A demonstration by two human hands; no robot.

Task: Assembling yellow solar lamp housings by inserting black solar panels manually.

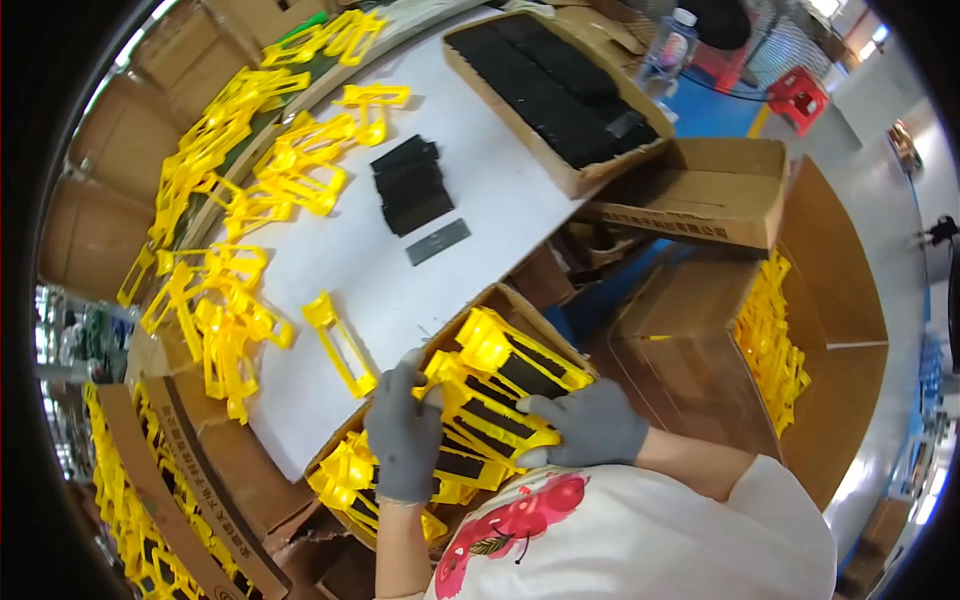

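In front of my body, a cardboard box [503,296] holds several yellow plastic frames [485,345] with black strips in their openings. My left hand [405,435], in a grey glove, is closed at the left side of the upper stack, its fingers bent against the frame ends. On the other side my right hand [592,425], gloved alike, grips the frames' right ends with thumb and fingers. The palms hide part of the grip. Just beyond the box, a single yellow frame [340,343] lies on the white table [330,265].
Loose yellow frames [300,165] are heaped along the table's left side. Black sheets [412,185] and a dark grey strip [438,242] lie mid-table. A carton of black pads [560,90] stands at the far right. Right of me, an open carton [690,350] holds more yellow frames.
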